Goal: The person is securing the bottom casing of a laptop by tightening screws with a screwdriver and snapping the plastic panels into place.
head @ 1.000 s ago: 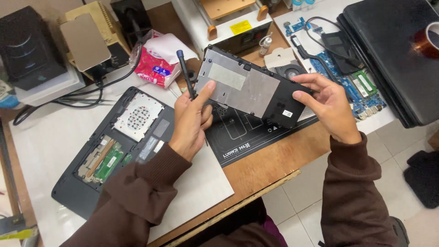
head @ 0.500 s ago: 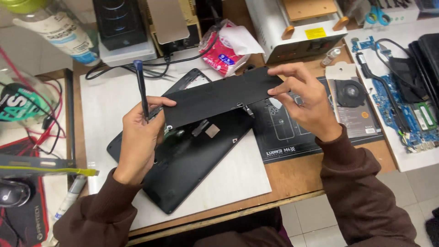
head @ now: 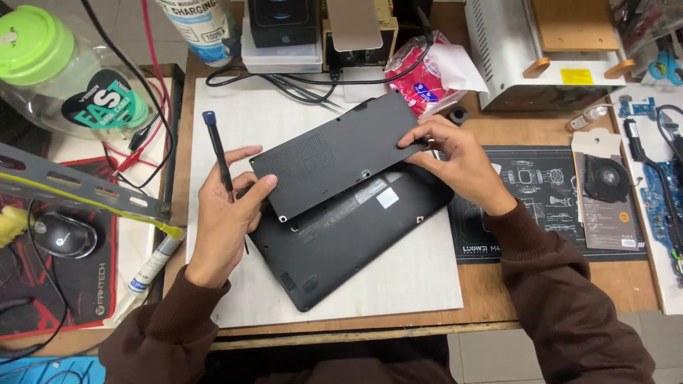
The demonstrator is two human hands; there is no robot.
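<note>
A black laptop base (head: 356, 242) lies upside down and askew on a white mat (head: 398, 284). Above it I hold a flat black cover panel (head: 341, 156) with both hands, lying over the upper part of the base. My left hand (head: 228, 213) grips the panel's left edge with the thumb on top, and a thin black screwdriver with a blue cap (head: 217, 146) stands upright between its fingers. My right hand (head: 462, 163) pinches the panel's right end.
A dark repair mat (head: 548, 185) with a boxed cooling fan (head: 605, 192) lies to the right, circuit boards (head: 658, 192) beyond. At the back stand a white machine (head: 541, 50), a red tissue pack (head: 427, 75), cables and boxes. A mouse (head: 64, 235) and bottle (head: 64, 78) sit left.
The panel has been turned over, from its inner side up to its dark outer side up, and lowered onto the laptop base. The view has shifted left.
</note>
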